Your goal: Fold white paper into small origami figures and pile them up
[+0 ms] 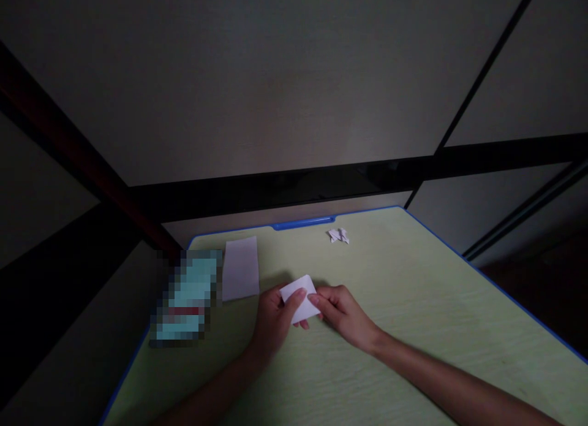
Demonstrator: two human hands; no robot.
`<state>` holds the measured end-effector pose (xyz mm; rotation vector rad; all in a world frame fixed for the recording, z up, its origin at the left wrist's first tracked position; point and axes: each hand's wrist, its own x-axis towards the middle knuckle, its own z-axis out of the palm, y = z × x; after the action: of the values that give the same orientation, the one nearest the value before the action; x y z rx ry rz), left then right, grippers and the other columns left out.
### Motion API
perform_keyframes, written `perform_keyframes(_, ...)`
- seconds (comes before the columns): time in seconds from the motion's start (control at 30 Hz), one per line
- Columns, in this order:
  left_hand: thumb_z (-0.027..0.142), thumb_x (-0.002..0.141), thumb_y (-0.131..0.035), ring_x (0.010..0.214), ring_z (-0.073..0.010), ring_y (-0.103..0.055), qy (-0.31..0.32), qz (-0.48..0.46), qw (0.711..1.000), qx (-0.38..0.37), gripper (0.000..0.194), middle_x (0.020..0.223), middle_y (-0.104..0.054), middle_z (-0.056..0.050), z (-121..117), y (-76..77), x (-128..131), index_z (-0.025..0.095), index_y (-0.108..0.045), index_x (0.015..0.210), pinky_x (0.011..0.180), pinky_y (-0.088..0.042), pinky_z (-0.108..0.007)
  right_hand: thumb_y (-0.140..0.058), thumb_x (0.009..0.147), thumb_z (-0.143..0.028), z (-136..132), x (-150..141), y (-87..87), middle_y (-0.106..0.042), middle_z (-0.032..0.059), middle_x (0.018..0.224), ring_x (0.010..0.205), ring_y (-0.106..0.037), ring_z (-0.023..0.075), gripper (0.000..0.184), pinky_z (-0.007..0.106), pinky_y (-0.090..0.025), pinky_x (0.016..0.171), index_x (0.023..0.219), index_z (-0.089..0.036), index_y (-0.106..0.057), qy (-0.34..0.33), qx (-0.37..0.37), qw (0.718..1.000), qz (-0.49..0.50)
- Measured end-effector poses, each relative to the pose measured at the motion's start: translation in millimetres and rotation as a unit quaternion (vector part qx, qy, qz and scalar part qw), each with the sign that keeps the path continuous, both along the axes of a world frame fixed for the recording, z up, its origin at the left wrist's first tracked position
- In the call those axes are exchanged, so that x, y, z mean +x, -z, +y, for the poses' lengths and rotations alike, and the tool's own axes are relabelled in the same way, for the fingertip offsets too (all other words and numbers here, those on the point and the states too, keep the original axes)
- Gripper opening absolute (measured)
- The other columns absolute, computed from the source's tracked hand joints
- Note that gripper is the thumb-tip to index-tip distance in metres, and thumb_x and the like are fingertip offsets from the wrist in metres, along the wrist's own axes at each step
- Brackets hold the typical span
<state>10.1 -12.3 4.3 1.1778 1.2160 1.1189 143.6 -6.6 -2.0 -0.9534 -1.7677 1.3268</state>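
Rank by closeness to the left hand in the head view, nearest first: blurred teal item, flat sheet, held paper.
1. Held paper: in the left hand, under its thumb.
2. Flat sheet: just left of that hand and farther back.
3. Blurred teal item: farther left, past the sheet.

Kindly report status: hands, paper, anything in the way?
Left hand, right hand: both gripping white paper. Paper's broad face in view. Nothing blocking; larger sheet, crumpled paper lie apart.

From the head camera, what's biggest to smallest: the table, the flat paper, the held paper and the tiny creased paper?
1. Table
2. Flat paper
3. Held paper, partly covered
4. Tiny creased paper
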Motion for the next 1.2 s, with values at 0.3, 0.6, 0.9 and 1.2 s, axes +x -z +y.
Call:
perform_keyframes(0.3, 0.024, 0.062, -0.058, 0.052, -0.0116, -0.052, -0.019, 0.200, 0.959, 0.200, 0.013, 0.054, -0.056, 0.001, 2, 0.8, -12, 0.014, -0.060, 0.053, 0.050, -0.041, -0.020, -0.049, 0.074, -0.035, -3, -1, 1.3, -0.043, -0.0030, 0.043, 0.040, -0.037, 0.0063, 0.030, 0.018, -0.029, 0.038, 0.051, -0.015, -0.045, 0.071, 0.071, 0.995, -0.004)
perform_keyframes(0.6, 0.014, 0.065, -0.057, 0.064, -0.0129, -0.057, -0.029, 0.240, 0.879, 0.411, 0.011, 0.070, -0.063, -0.002, 1, -10.7, -16, 0.020, -0.064, 0.071, 0.059, -0.047, -0.023, -0.046, 0.075, -0.028, -8, -1, 1.3, -0.041, -0.0023, 0.044, 0.042, -0.036, 0.0075, 0.030, 0.020, -0.029, 0.041, 0.048, -0.017, -0.043, 0.138, 0.199, 0.967, -0.083)
perform_keyframes(0.9, 0.011, 0.065, -0.056, 0.059, -0.0106, -0.057, -0.032, 0.236, 0.883, 0.405, 0.012, 0.065, -0.061, -0.001, 1, -15.8, -15, 0.018, -0.066, 0.064, 0.055, -0.046, -0.019, -0.044, 0.075, -0.023, -10, -1, 1.6, -0.039, -0.0022, 0.046, 0.043, -0.036, 0.0075, 0.028, 0.020, -0.028, 0.042, 0.048, -0.017, -0.040, 0.123, 0.223, 0.960, -0.113)
perform_keyframes(1.2, 0.010, 0.065, -0.056, 0.060, -0.0108, -0.057, -0.020, 0.237, 0.882, 0.407, 0.013, 0.066, -0.062, -0.001, 0, -13.0, -16, 0.019, -0.065, 0.065, 0.055, -0.047, -0.020, -0.044, 0.075, -0.020, -10, -2, 2.5, -0.037, -0.0027, 0.046, 0.042, -0.034, 0.0071, 0.027, 0.020, -0.026, 0.042, 0.049, -0.017, -0.037, 0.121, 0.239, 0.955, -0.129)
